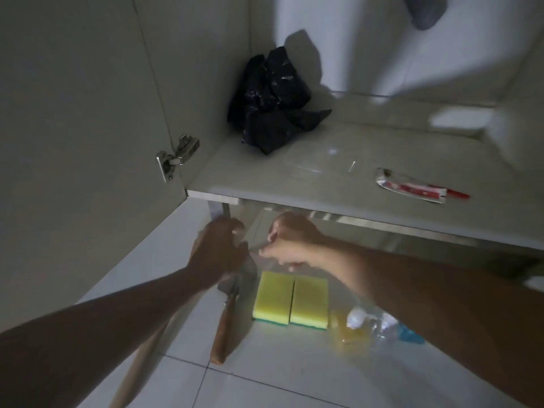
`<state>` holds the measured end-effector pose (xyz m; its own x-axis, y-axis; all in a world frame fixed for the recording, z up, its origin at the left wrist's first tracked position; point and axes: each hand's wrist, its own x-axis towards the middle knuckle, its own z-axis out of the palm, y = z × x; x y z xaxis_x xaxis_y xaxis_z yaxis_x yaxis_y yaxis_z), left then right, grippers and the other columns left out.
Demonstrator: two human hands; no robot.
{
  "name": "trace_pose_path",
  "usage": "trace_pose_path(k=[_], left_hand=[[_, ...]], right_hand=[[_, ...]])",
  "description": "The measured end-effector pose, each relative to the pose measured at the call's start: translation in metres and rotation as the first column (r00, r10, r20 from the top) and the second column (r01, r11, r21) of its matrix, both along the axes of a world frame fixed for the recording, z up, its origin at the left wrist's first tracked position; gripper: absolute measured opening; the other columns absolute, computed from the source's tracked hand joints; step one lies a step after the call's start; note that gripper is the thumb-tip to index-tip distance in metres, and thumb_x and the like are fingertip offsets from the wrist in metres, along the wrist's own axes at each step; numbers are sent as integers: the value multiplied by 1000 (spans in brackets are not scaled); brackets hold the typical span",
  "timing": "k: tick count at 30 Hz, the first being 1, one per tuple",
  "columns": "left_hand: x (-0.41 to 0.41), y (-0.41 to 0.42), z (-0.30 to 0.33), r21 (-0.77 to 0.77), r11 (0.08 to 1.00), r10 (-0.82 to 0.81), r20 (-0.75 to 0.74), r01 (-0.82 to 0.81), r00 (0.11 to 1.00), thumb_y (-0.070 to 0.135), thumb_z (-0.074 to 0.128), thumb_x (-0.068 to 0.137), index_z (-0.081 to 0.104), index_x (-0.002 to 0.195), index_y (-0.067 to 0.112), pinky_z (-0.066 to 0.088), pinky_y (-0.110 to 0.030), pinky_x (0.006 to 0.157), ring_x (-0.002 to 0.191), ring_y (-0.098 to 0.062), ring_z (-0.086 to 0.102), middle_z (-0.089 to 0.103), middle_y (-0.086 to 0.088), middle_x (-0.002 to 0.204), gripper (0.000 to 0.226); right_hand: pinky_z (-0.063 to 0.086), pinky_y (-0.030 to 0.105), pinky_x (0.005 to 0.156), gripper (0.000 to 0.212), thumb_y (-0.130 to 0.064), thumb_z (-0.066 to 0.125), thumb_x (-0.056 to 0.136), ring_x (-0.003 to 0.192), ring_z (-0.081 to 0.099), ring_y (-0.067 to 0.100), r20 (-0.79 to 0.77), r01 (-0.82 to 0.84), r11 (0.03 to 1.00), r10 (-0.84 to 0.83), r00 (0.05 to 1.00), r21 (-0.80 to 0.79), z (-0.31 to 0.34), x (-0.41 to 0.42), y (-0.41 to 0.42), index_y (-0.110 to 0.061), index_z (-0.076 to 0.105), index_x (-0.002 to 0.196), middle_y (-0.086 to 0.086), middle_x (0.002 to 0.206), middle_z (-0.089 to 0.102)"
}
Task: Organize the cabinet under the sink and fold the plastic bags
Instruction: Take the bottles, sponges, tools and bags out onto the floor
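Both my hands hold a clear plastic bag just in front of the cabinet's bottom edge. My left hand grips its left side with curled fingers. My right hand pinches its right side. The bag is see-through and hard to trace. A crumpled black plastic bag sits at the back left of the cabinet floor. A red and white tube lies on that floor to the right.
On the tiled floor below lie two yellow sponges, a wooden-handled tool, a long wooden stick and a clear bag of small coloured items. The open cabinet door with its hinge stands left.
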<state>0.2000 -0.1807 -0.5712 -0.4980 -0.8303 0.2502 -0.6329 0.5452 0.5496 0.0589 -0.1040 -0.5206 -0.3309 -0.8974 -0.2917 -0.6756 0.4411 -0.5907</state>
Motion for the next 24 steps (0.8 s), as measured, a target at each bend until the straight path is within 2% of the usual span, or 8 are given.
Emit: trace_pose_path(k=[3,6,9,11,15,19,22,24], left_hand=[[-52,2,43,-18,1000,-24,-172,21,985,19,69,79,68,101,17,51,-32,86,93,-19,62,66,0,106,22],[-97,5,73,-3,998,-56,-215,57,975,18,70,80,67,100,15,46,-23,81,90,-17,60,65,-1,104,21],[-137,8,89,-92,990,-116,-164,102,980,18,69,80,69,99,12,46,-26,87,96,-20,61,66,-4,107,20],[-165,13,95,-138,980,-159,-94,145,983,20,68,79,71,99,14,47,-30,92,102,-21,61,67,-3,109,21],[-218,30,97,-84,973,-216,-17,213,976,19,68,80,70,103,15,49,-34,94,105,-21,60,66,-3,112,23],[-271,45,86,-64,963,-250,145,261,957,21,68,83,64,111,12,46,-26,82,101,-23,59,63,-7,113,30],[-306,53,76,11,981,-189,230,192,955,21,68,83,57,115,9,44,-28,70,91,-24,57,62,-10,108,36],[-325,57,69,49,989,-148,240,140,959,19,68,84,54,117,9,48,-30,72,91,-25,58,61,-11,107,37]], right_hand=[[61,37,57,18,-14,76,79,72,74,27,-12,74,995,-75,997,-67,53,-52,13,-3,68,90,16,76,73],[60,40,62,16,-8,74,79,72,74,32,-63,166,978,-175,983,-124,85,-111,27,2,71,91,21,77,73],[53,28,49,17,-2,69,78,53,62,26,-134,220,963,-241,961,-153,97,-174,36,4,71,94,19,72,69],[52,24,47,21,-3,65,81,57,60,19,-220,240,963,-263,939,-126,98,-212,41,-6,70,101,11,79,67],[53,24,57,24,-6,59,84,73,61,20,-398,230,963,-267,878,-138,88,-273,49,-10,71,105,6,91,67],[55,34,86,26,-12,52,78,92,67,25,-520,126,984,-175,836,-129,62,-311,52,-8,76,87,6,97,72],[46,22,66,23,-22,46,70,70,60,24,-500,111,980,-181,847,-167,42,-330,50,-15,66,59,2,70,67],[39,22,59,26,-14,55,76,61,54,17,-462,102,977,-179,869,-187,31,-340,49,-21,59,51,-2,62,62]])
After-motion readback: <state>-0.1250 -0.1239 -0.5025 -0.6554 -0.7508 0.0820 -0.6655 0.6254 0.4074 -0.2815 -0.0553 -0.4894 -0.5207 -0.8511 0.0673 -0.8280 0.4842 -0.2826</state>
